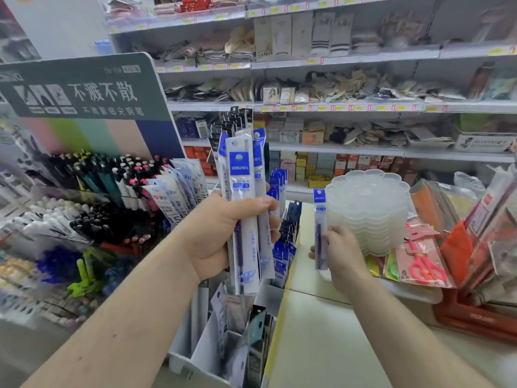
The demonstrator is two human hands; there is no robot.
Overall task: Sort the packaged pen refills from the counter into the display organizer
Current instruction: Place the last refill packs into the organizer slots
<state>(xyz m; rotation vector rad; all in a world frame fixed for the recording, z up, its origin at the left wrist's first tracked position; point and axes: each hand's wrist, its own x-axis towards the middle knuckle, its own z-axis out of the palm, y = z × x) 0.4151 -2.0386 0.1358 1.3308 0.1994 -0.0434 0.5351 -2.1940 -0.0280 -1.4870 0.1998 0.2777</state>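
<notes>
Our left hand [223, 236] wraps its fingers around a bundle of packaged pen refills [243, 208] above the display organizer [223, 326]; at three o'clock, our right hand [340, 252] pinches a single refill pack [320, 231] over the surface [321, 345].

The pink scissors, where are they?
The pink scissors lie in their packet on the right of the head view, just below the stack of clear plastic trays and right of the right hand.

Left hand [221, 236] raised, fingers [272, 219] curled shut in a firm grip, forearm angled up, right hand [340, 253] lower, fingers pinched closed
</notes>
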